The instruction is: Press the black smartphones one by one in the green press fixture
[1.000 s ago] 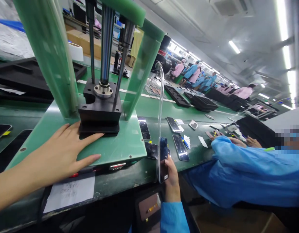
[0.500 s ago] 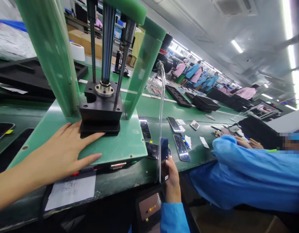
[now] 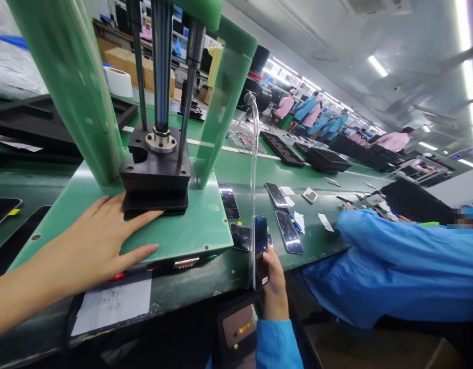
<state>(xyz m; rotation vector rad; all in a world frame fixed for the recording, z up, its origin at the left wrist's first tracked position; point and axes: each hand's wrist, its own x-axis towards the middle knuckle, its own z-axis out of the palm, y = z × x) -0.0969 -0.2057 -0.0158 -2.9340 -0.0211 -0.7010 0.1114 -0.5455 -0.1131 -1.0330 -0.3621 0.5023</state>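
Observation:
My left hand [image 3: 88, 245] lies flat and open on the green base plate [image 3: 190, 228] of a press, fingertips touching the black press block [image 3: 155, 177]. The block sits down on the plate under steel guide rods [image 3: 161, 66]. My right hand [image 3: 273, 279] is closed around a dark smartphone [image 3: 260, 246], held upright on its edge at the front rim of the bench, beside a clear hose [image 3: 253, 169].
Several phones [image 3: 289, 231] lie on the green conveyor belt [image 3: 313, 236]. A paper label [image 3: 113, 303] sits below the press. Black trays [image 3: 47, 120] stand at the back. A co-worker's blue sleeve [image 3: 393, 261] rests on the bench at right; other people sit farther along.
The view has shifted slightly. My hands and the press block stay where they were. The co-worker's arm at right has moved a little along the bench.

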